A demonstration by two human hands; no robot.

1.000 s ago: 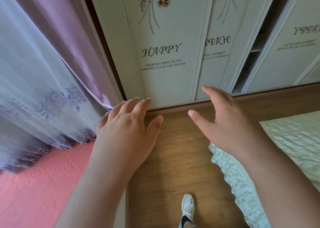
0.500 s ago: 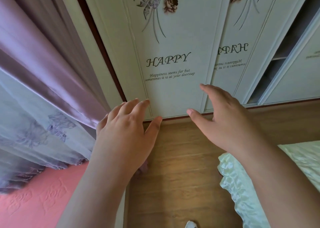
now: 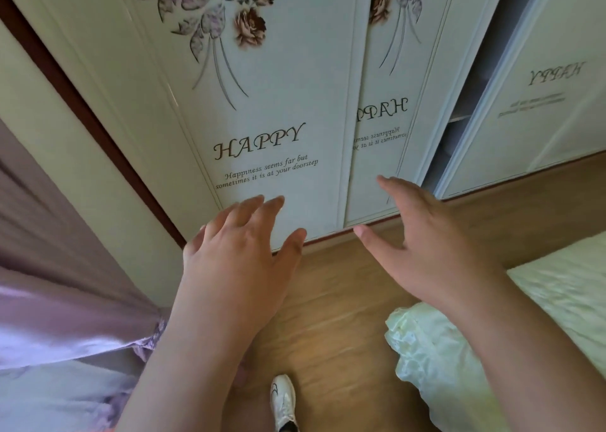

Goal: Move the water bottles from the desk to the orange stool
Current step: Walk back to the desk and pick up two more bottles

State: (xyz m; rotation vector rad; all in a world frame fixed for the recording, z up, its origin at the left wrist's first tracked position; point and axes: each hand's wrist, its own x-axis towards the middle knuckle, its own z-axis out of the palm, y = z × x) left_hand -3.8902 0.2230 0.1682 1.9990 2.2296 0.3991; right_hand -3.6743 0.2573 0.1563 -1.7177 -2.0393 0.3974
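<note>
No water bottle, desk or orange stool is in view. My left hand (image 3: 236,261) is held out in front of me, palm down, fingers spread, holding nothing. My right hand (image 3: 429,244) is held out beside it, a little farther forward, fingers apart and empty too. Both hover over the wooden floor in front of a white wardrobe.
A white wardrobe (image 3: 269,110) with flower prints and the word HAPPY fills the far side; one sliding door stands partly open at the right. A purple curtain (image 3: 55,300) hangs at the left. A pale green bed (image 3: 554,307) is at the right. My white shoe (image 3: 283,402) is on the wooden floor (image 3: 334,303).
The view has tilted up and swung left along the wardrobe; the pink surface at lower left has left the frame. Both hands stay open and empty in much the same pose.
</note>
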